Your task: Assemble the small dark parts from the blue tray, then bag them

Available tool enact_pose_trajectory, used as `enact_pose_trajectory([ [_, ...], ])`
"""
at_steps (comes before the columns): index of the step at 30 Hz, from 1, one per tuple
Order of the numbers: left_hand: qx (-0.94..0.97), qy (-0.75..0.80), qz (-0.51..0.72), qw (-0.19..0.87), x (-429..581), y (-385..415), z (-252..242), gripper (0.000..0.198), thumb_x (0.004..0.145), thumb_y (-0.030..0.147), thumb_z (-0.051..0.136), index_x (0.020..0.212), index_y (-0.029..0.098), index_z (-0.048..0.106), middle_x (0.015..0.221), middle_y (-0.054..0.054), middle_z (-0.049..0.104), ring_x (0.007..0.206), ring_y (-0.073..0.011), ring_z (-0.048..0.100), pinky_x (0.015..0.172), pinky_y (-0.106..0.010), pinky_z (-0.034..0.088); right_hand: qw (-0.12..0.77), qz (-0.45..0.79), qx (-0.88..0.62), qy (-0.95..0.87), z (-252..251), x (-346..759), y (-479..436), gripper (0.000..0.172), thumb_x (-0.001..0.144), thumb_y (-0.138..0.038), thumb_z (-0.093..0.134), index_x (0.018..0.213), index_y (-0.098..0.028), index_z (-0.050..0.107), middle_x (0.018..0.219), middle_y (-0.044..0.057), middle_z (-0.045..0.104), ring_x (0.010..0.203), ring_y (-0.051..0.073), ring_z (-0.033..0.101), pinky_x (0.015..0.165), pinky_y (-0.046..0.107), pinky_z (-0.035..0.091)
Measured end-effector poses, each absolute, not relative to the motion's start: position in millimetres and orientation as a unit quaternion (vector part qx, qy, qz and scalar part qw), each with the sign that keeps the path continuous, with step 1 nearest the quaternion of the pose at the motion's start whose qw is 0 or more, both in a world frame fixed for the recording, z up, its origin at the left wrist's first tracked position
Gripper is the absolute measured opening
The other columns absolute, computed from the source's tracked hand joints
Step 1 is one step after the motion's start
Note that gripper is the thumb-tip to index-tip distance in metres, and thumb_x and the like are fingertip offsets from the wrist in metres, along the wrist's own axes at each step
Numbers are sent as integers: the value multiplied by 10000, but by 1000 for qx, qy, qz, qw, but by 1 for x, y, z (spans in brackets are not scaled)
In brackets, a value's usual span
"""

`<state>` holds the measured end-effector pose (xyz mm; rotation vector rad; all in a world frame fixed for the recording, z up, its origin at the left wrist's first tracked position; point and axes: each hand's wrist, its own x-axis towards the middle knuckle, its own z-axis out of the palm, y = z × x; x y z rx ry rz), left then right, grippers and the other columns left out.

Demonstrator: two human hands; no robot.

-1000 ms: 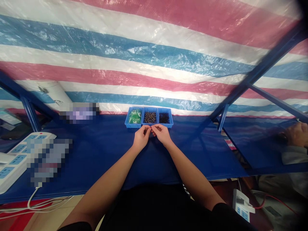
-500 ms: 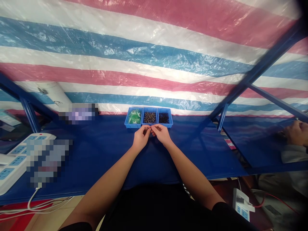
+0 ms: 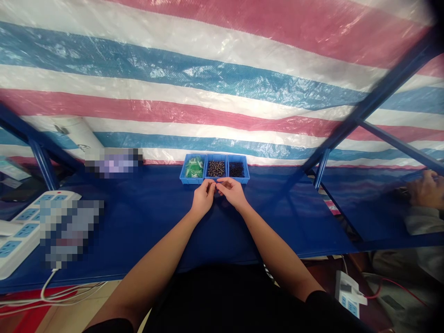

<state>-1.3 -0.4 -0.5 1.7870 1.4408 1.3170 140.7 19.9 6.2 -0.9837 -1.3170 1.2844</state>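
Observation:
My left hand (image 3: 203, 199) and my right hand (image 3: 233, 193) rest on the blue table cover (image 3: 145, 222), fingertips pinched together and touching each other just in front of the bins. Whatever they pinch is too small to make out. Right behind them stand three small blue bins in a row: the left bin (image 3: 193, 168) holds green pieces, the middle bin (image 3: 215, 169) holds dark speckled small parts, the right bin (image 3: 237, 169) holds black small parts.
A white power strip (image 3: 19, 233) with a cable lies at the left table edge. A striped red, white and blue tarp (image 3: 222, 83) hangs behind. Blue metal frame bars (image 3: 350, 120) cross at right. Another person's hand (image 3: 425, 189) shows at far right.
My fingertips have shifted slightly against each other. The other person's hand at far right has moved a little. The bins have not moved.

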Motion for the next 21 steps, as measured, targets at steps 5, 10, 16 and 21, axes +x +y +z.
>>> enact_pose_trajectory([
  [5,648,532,485,250,-1,-1,-1,240,941,418,447,918,218,577,739,14,638,666,-137,602,669,-251,460,499,533,-411,-546,10,140,18,322,711,-414,723,926,-181,668,699,11,653,585,130,588,576,272,508],
  [10,640,534,491,255,-1,-2,-1,246,931,427,463,943,219,595,788,-1,667,704,-150,633,698,-266,488,499,540,-418,-533,7,140,20,356,711,-455,723,917,-167,695,694,29,670,597,147,606,587,290,525],
  [16,631,523,503,275,0,-2,-1,237,910,411,512,1035,225,590,852,-7,691,731,-148,658,728,-269,512,513,556,-399,-519,5,141,22,354,741,-470,705,906,-157,716,741,45,689,610,143,610,584,278,527],
  [21,635,529,497,263,0,0,-2,237,916,414,495,945,207,607,825,-5,681,723,-142,647,714,-257,501,508,547,-406,-527,5,141,22,378,736,-481,709,927,-154,712,751,50,697,619,149,623,573,272,531],
])
